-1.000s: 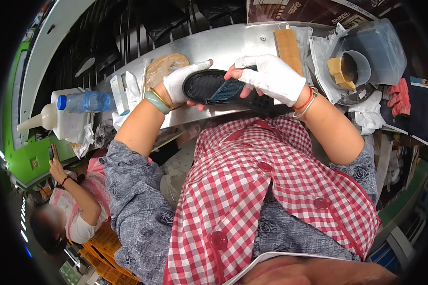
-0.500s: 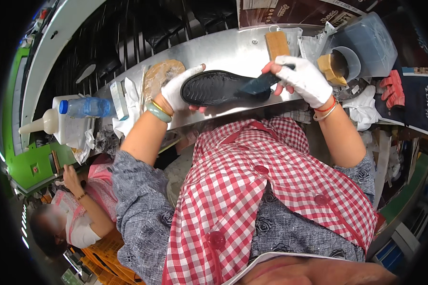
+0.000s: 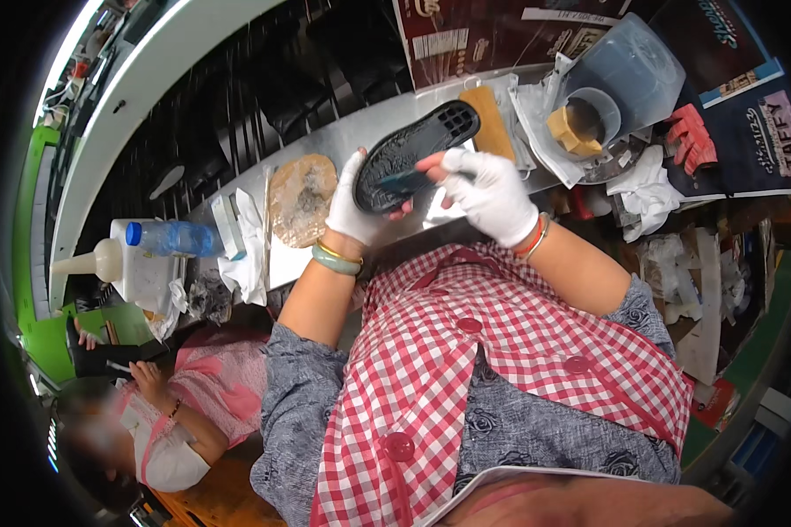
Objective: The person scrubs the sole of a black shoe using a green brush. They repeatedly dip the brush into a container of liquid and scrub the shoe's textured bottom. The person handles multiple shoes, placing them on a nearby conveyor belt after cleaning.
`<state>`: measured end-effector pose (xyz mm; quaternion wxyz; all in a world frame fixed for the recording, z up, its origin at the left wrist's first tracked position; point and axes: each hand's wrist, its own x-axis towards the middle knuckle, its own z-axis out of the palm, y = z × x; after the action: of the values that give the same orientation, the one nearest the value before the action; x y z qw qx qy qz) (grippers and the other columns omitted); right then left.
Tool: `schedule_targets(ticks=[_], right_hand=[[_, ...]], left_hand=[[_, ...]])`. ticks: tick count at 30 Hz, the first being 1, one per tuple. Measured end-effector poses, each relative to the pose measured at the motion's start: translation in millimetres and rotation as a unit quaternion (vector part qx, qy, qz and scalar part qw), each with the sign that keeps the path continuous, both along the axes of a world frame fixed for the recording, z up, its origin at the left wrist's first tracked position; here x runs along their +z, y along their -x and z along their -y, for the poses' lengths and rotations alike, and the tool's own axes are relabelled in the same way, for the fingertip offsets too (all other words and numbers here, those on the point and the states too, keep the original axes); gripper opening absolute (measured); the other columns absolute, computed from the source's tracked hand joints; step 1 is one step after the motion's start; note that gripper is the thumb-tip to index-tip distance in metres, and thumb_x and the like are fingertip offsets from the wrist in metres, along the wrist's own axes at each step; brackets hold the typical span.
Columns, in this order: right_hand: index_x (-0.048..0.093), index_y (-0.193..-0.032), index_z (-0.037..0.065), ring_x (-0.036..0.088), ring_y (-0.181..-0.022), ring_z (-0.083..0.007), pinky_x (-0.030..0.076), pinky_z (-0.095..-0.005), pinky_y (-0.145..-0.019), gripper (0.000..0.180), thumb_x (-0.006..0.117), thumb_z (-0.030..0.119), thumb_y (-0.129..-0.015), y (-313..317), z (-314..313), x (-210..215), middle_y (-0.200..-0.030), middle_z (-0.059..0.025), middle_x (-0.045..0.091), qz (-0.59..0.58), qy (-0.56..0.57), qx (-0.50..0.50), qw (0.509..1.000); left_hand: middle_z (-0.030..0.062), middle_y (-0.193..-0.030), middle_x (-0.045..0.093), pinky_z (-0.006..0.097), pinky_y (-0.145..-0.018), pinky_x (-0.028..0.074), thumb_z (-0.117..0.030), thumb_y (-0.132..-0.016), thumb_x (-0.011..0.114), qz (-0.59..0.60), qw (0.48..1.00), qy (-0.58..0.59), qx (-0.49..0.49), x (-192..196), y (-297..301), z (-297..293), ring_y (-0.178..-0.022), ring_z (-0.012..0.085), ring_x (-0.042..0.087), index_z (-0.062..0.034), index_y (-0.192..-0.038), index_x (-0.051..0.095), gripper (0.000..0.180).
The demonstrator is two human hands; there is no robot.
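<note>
My left hand (image 3: pixel 351 200), in a white glove with bare fingertips, grips the lower left end of a black shoe sole (image 3: pixel 420 140). The sole is tilted, its toe end in that hand and its gridded heel end pointing up to the right. My right hand (image 3: pixel 492 195), gloved the same way, is closed on a dark flat brush (image 3: pixel 402 183). The brush's tip lies against the inside of the sole near the toe end; most of its handle is hidden by my fingers. Just beyond the sole's heel lies a tan block (image 3: pixel 494 119) on the metal bench.
A stained tan pad (image 3: pixel 303 198) lies left of my hands, beside crumpled white paper (image 3: pixel 249 250) and a blue-capped bottle (image 3: pixel 171 238). To the right stand a cup with a yellow sponge (image 3: pixel 578 132), a clear tub (image 3: pixel 633 66) and a pink glove (image 3: pixel 690 140). A co-worker (image 3: pixel 220 378) sits lower left.
The sole has turned from nearly level to slanted, its heel end rising. My right hand and the brush have moved left and down, toward the toe end of the sole.
</note>
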<state>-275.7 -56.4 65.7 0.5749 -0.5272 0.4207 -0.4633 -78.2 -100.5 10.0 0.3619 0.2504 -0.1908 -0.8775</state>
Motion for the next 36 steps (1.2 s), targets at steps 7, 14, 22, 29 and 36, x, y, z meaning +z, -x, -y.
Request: schedule_targets(ticks=[7, 14, 22, 29, 36], right_hand=[[0.062, -0.1, 0.0, 0.056, -0.061, -0.0092, 0.045, -0.0202, -0.052, 0.021, 0.056, 0.017, -0.091, 38, -4, 34, -0.081, -0.0027, 0.059, 0.06, 0.088, -0.308, 0.945], [0.051, -0.113, -0.002, 0.061, -0.072, -0.014, 0.044, -0.0223, -0.059, 0.035, 0.043, 0.028, -0.096, 79, -20, 24, -0.091, -0.0101, 0.063, 0.08, 0.222, -0.484, 0.843], [0.051, -0.113, -0.003, 0.061, -0.073, -0.0144, 0.043, -0.0225, -0.06, 0.035, 0.045, 0.027, -0.095, 57, -21, 25, -0.092, -0.0103, 0.062, 0.094, 0.219, -0.434, 0.869], [0.052, -0.116, 0.001, 0.059, -0.078, -0.0146, 0.045, -0.0209, -0.059, 0.031, 0.045, 0.023, -0.095, 82, -19, 7, -0.113, -0.0076, 0.056, 0.056, 0.167, -0.446, 0.878], [0.053, -0.115, -0.001, 0.059, -0.081, -0.0172, 0.045, -0.0223, -0.061, 0.032, 0.045, 0.022, -0.095, 83, -4, 3, -0.115, -0.0096, 0.054, 0.08, 0.18, -0.397, 0.896]], left_hand=[[0.0136, -0.11, 0.059, 0.041, -0.069, 0.052, -0.049, -0.087, 0.048, -0.011, 0.999, 0.007, 0.034, 47, 18, -24, -0.086, 0.0269, 0.061, -0.0043, -0.123, 0.048, 0.057], [0.0114, -0.116, 0.057, 0.044, -0.086, 0.048, -0.041, -0.088, 0.051, -0.081, 0.968, 0.234, 0.027, 148, 53, 6, -0.101, 0.0226, 0.057, -0.003, -0.128, 0.044, 0.056], [0.0139, -0.107, 0.056, 0.039, -0.076, 0.051, -0.033, -0.089, 0.054, 0.046, 0.95, 0.192, 0.242, 256, 110, 159, -0.095, 0.0275, 0.058, -0.0004, -0.128, 0.033, 0.055], [0.0143, -0.103, 0.061, 0.04, -0.086, 0.044, -0.039, -0.08, 0.052, 0.75, 0.206, 0.55, 0.305, 257, 4, 215, -0.097, 0.0285, 0.056, -0.0076, -0.104, 0.062, 0.041], [0.0129, -0.125, 0.054, 0.044, -0.095, 0.04, -0.051, -0.079, 0.049, 0.859, 0.347, 0.349, 0.14, 275, -57, 246, -0.113, 0.0307, 0.053, -0.0136, -0.12, 0.057, 0.056]])
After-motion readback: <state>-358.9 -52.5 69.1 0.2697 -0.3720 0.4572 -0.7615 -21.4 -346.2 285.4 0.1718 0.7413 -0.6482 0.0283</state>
